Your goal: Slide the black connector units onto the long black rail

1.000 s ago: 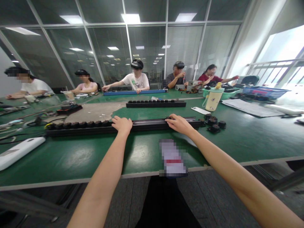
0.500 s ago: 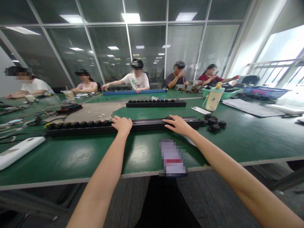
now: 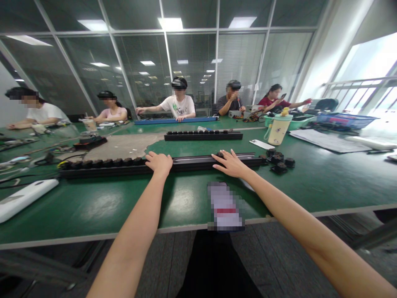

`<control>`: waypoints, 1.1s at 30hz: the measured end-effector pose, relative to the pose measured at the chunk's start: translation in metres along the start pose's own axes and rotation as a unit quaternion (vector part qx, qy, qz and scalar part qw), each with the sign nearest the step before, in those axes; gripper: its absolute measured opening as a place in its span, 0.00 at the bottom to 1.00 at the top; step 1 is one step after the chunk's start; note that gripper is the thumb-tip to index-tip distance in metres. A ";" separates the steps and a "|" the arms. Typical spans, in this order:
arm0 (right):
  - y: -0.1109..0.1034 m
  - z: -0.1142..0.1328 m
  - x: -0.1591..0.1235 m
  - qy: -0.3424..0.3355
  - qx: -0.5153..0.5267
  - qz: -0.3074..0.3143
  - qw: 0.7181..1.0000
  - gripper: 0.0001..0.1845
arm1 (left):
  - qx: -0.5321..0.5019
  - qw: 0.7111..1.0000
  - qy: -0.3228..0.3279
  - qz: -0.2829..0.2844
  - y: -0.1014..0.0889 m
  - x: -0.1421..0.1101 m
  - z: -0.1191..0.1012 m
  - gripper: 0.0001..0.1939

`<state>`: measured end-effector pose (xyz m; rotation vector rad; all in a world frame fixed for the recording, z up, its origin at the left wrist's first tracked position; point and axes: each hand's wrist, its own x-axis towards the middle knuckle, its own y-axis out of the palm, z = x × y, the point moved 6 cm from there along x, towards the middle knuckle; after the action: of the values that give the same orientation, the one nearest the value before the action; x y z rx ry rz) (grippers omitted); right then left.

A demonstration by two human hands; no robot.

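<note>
A long black rail (image 3: pixel 192 164) lies crosswise in front of me on the green table (image 3: pixel 182 198). Along its left half sits a row of small black knob-like pieces (image 3: pixel 98 163). My left hand (image 3: pixel 159 164) rests on the rail at the right end of that row, its fingers spread; what lies under them is hidden. Farther right, my right hand (image 3: pixel 232 165) has its fingers stretched over the rail, touching a single black piece (image 3: pixel 220 155) there. Several loose black pieces (image 3: pixel 279 160) are bunched past the rail's right end.
A phone (image 3: pixel 226 207) lies near the table edge, a white device (image 3: pixel 27 198) at left. Beyond the rail are a second black rail (image 3: pixel 203 136), a white phone (image 3: pixel 262 144), a cream cup (image 3: pixel 279 130) and papers (image 3: pixel 328 141). Several co-workers sit across the table.
The fingers of my right hand have lifted and spread a little, showing more of the black piece. My left hand stays in place.
</note>
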<state>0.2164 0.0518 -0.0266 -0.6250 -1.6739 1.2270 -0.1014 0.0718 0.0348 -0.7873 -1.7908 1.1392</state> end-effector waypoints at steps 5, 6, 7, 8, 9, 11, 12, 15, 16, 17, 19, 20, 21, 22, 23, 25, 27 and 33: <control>0.000 -0.005 0.001 0.004 0.002 -0.014 1.000 0.32 | 0.001 1.000 0.003 -0.005 0.001 0.002 0.000 0.30; -0.001 -0.005 0.001 0.006 0.004 -0.016 1.000 0.32 | 0.003 1.000 0.003 -0.006 0.002 0.002 0.001 0.30; -0.002 -0.006 0.001 0.007 0.005 -0.018 1.000 0.32 | 0.005 1.000 0.002 -0.007 0.002 0.002 0.001 0.30; -0.002 -0.007 0.001 0.008 0.007 -0.020 1.000 0.31 | 0.006 1.000 0.001 -0.009 0.003 0.003 0.001 0.29; -0.003 -0.007 0.001 0.007 0.009 -0.021 1.000 0.31 | 0.006 1.000 0.001 -0.011 0.003 0.003 0.001 0.29; -0.004 -0.008 0.001 0.007 0.010 -0.022 1.000 0.31 | 0.005 1.000 0.000 -0.014 0.003 0.003 0.001 0.29; -0.004 -0.008 0.001 0.007 0.010 -0.022 1.000 0.31 | 0.004 1.000 0.000 -0.015 0.002 0.002 0.001 0.29; -0.005 -0.008 0.001 0.004 0.010 -0.018 1.000 0.31 | 0.000 1.000 0.000 -0.012 0.001 0.000 0.001 0.29; -0.005 -0.008 0.001 0.003 0.012 -0.016 1.000 0.31 | -0.001 1.000 0.001 -0.011 0.000 0.000 0.001 0.29; -0.005 -0.008 0.001 0.004 0.014 -0.017 1.000 0.30 | -0.001 1.000 0.002 -0.010 -0.001 -0.001 0.000 0.29; -0.005 -0.008 0.000 0.010 0.030 -0.023 0.999 0.30 | -0.002 1.000 0.002 -0.007 -0.002 -0.002 0.000 0.29; -0.006 -0.008 0.000 0.016 0.045 -0.030 0.998 0.29 | -0.003 1.000 0.001 -0.006 -0.003 -0.003 -0.001 0.29; -0.006 -0.009 -0.001 0.021 0.061 -0.038 0.997 0.29 | -0.003 1.000 0.001 -0.004 -0.003 -0.003 -0.001 0.29; -0.007 -0.009 -0.001 0.025 0.077 -0.046 0.996 0.29 | -0.004 1.000 0.001 -0.003 -0.004 -0.003 -0.001 0.29; -0.007 -0.009 -0.001 0.029 0.090 -0.053 0.994 0.29 | -0.004 1.000 0.001 -0.001 -0.004 -0.004 -0.001 0.29; -0.006 -0.011 0.000 0.038 0.107 -0.065 0.991 0.30 | -0.005 1.000 0.003 0.000 -0.004 -0.004 -0.001 0.29; -0.004 -0.016 0.003 0.056 0.117 -0.077 0.989 0.33 | -0.004 1.000 0.003 -0.002 -0.003 -0.003 0.000 0.29; 0.003 -0.031 0.009 0.117 0.140 -0.111 0.977 0.32 | -0.001 1.000 0.006 -0.010 -0.001 -0.001 -0.001 0.29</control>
<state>0.2397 0.0741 -0.0244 -0.3812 -1.3057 1.1519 -0.1005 0.0704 0.0355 -0.7742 -1.7859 1.1189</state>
